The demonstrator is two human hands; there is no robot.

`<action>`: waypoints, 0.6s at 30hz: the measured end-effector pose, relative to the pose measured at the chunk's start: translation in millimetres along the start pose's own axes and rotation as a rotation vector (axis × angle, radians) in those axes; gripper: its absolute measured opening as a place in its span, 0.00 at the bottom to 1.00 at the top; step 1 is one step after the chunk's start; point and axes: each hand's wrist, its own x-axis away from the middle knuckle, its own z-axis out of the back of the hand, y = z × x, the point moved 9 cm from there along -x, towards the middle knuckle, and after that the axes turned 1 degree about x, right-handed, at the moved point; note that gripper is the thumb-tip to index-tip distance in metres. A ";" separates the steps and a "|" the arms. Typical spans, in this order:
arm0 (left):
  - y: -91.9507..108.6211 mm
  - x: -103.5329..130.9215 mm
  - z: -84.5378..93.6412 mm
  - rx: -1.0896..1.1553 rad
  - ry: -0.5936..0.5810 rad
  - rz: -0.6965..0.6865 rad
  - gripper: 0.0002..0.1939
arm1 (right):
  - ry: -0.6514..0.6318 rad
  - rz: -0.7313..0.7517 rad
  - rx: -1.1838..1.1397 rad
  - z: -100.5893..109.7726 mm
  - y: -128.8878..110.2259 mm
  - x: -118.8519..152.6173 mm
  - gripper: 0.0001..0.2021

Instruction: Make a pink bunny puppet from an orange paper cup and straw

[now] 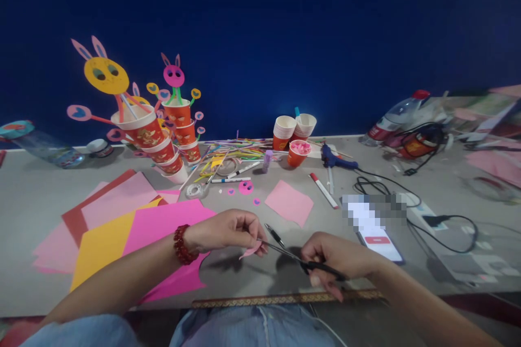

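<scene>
Left hand, a red beaded bracelet at its wrist, pinches a small cut piece of light pink paper between thumb and fingers; right hand is curled round the handles of black-handled metal scissors, whose narrow blades point leftward and reach the paper at the left fingertips; whether the blades are parted there is too small to tell.

Just beyond the blades, between the two hands, lies a black pen with a silvery tip; farther forward of the left hand sits a light pink, roughly square paper sheet, and beyond its knuckles a magenta paper disc with two dark eyes; under and beside the left forearm spread a bright magenta paper sheet and a yellow paper sheet.

Near the right hand, on its outer side, lies a lit smartphone; forward of that hand rest a white marker with a red cap and, farther off, a dark blue glue gun.
</scene>
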 end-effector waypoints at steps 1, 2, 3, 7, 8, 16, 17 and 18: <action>-0.1 -0.1 0.0 0.004 0.000 0.002 0.16 | -0.001 0.002 -0.006 0.0 0.0 0.0 0.26; -0.2 -0.3 0.0 0.010 -0.001 0.003 0.16 | -0.001 0.006 -0.012 0.1 0.0 -0.1 0.26; -0.2 -0.4 -0.1 0.015 -0.001 0.004 0.16 | 0.000 0.008 -0.015 0.6 0.0 -0.2 0.27; 0.5 -1.2 -0.7 0.016 -0.004 0.005 0.17 | 0.003 0.014 -0.011 2.2 -0.6 -0.8 0.26; 0.5 -1.3 -0.7 0.015 -0.005 0.007 0.17 | 0.004 0.014 -0.016 2.6 -0.7 -1.0 0.27; -0.1 -1.7 -0.9 0.029 -0.011 0.006 0.16 | 0.015 0.012 -0.018 3.6 -0.8 -0.9 0.27; -0.2 -1.8 -0.7 0.029 -0.010 0.006 0.16 | 0.020 0.012 -0.014 3.9 -0.9 -0.7 0.27; -0.4 -1.9 -0.7 0.028 -0.012 0.006 0.16 | 0.025 0.010 -0.010 4.3 -0.7 -0.7 0.27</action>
